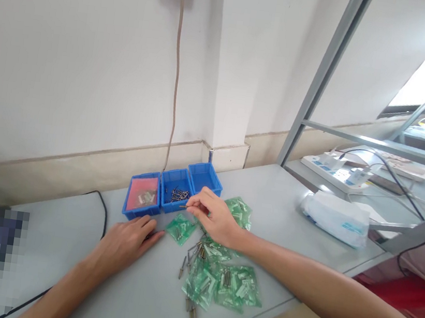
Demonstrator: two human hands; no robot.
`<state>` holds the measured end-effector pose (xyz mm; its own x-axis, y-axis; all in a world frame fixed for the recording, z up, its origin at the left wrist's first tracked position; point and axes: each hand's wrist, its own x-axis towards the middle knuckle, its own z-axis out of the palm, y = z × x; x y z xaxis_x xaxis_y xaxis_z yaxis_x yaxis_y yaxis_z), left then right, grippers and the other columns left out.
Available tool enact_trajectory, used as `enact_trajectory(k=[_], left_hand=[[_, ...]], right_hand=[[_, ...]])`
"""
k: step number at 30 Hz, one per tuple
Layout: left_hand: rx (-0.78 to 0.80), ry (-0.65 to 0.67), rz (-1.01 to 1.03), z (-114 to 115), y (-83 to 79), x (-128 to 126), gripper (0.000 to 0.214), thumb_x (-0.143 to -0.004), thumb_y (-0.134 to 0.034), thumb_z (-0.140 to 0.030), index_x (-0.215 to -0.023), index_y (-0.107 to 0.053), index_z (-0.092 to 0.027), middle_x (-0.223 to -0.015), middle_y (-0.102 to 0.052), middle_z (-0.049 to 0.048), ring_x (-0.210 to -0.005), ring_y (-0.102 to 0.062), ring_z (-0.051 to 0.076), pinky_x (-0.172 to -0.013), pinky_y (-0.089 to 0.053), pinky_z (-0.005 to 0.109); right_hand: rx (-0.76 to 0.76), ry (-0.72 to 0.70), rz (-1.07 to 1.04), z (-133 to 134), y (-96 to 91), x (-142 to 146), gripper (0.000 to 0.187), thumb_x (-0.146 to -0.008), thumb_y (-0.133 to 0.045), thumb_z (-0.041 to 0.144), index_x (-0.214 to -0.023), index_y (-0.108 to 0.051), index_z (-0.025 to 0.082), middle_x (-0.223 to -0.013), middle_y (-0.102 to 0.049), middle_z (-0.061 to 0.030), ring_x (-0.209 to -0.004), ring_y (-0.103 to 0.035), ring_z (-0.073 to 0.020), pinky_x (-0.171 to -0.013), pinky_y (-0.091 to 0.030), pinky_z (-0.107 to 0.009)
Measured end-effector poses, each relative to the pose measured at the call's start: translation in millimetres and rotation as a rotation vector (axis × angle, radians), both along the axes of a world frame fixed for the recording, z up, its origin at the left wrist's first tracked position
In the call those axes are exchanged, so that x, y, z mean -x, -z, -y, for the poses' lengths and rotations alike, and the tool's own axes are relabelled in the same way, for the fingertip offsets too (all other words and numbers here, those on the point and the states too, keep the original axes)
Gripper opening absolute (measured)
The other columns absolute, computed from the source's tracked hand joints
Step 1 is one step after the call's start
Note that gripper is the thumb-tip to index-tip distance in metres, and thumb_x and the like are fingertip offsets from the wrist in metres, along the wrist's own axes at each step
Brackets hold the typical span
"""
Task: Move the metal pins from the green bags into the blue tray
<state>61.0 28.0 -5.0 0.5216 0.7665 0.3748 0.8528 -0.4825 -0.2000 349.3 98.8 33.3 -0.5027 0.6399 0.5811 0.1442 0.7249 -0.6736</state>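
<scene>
My right hand is above the table beside the middle blue bin, thumb and fingertips pinched on a thin metal rivet. Fingers stretched and thumb apart, my left hand lies on the table in front of the left blue bin. Several dark metal rivets lie in the middle blue bin. A small green plastic bag with metal pieces rests between my hands. More green bags are spread under and around my right forearm, with loose rivets among them.
A red sheet and a clear packet sit in the left bin; the right blue bin stands beside the middle one. A white soft pack lies at the right, near a metal frame. A black cable runs along the left.
</scene>
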Motion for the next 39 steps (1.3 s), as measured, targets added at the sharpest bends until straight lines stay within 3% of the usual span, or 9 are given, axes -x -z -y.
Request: enact_trajectory(k=[9,16,18,24,29,35,39], left_hand=[[0.122,0.003,0.148,-2,4.1,2,0.031,-0.110,-0.047,-0.044,-0.089,-0.054,-0.023,-0.083,-0.059,-0.0024,-0.064,-0.061,0.013,-0.057,-0.033,0.026],[0.162,0.020,0.231,-1,2.8,1,0.022,-0.110,-0.049,-0.042,-0.099,-0.058,-0.025,-0.090,-0.063,-0.0018,-0.070,-0.063,0.013,-0.061,-0.041,0.025],[0.157,0.029,0.224,-1,1.7,1,0.021,-0.110,-0.047,-0.040,-0.102,-0.059,-0.025,-0.092,-0.064,-0.0008,-0.072,-0.064,0.014,-0.062,-0.042,0.025],[0.168,0.033,0.261,1,-2.6,1,0.020,-0.111,-0.045,-0.036,-0.108,-0.061,-0.025,-0.094,-0.065,0.0008,-0.076,-0.067,0.015,-0.065,-0.046,0.026],[0.202,0.018,0.304,1,-3.7,1,0.019,-0.110,-0.046,-0.035,-0.105,-0.062,-0.025,-0.092,-0.065,0.0003,-0.074,-0.066,0.015,-0.063,-0.047,0.026],[0.203,0.011,0.332,4,-9.5,-1,0.017,-0.106,-0.048,-0.031,-0.100,-0.063,-0.025,-0.088,-0.065,0.0000,-0.070,-0.064,0.014,-0.061,-0.047,0.025],[0.213,0.014,0.332,5,-11.7,-2,0.017,-0.106,-0.047,-0.030,-0.101,-0.062,-0.024,-0.090,-0.066,0.0015,-0.072,-0.065,0.015,-0.062,-0.048,0.025]], right_hand=[[-0.087,0.040,0.003,-5,1.2,2,0.012,-0.107,-0.059,0.029,-0.103,-0.068,0.023,-0.097,-0.060,-0.0042,-0.085,-0.058,-0.0187,-0.080,-0.049,-0.032],[-0.077,0.062,-0.031,-7,-0.5,3,0.020,-0.111,-0.050,0.031,-0.104,-0.066,0.023,-0.092,-0.062,-0.0048,-0.090,-0.058,-0.0214,-0.085,-0.048,-0.035],[-0.016,0.054,-0.055,-8,-0.3,4,0.023,-0.111,-0.049,0.034,-0.102,-0.066,0.023,-0.092,-0.062,-0.0046,-0.090,-0.059,-0.0212,-0.086,-0.048,-0.035],[0.348,-0.056,-0.129,-11,-0.3,7,0.034,-0.109,-0.050,0.051,-0.098,-0.064,0.022,-0.097,-0.068,-0.0037,-0.087,-0.063,-0.0189,-0.082,-0.050,-0.033],[0.350,-0.048,-0.132,-11,-0.8,8,0.035,-0.109,-0.050,0.051,-0.099,-0.066,0.022,-0.091,-0.066,-0.0026,-0.087,-0.061,-0.0184,-0.082,-0.047,-0.032],[0.494,-0.137,-0.175,-9,1.5,12,0.030,-0.103,-0.062,0.053,-0.102,-0.061,0.023,-0.086,-0.058,0.0008,-0.070,-0.051,-0.0142,-0.065,-0.045,-0.028],[0.419,-0.094,-0.155,-11,2.3,11,0.029,-0.102,-0.064,0.051,-0.099,-0.062,0.022,-0.086,-0.057,-0.0005,-0.076,-0.051,-0.0158,-0.068,-0.045,-0.028]])
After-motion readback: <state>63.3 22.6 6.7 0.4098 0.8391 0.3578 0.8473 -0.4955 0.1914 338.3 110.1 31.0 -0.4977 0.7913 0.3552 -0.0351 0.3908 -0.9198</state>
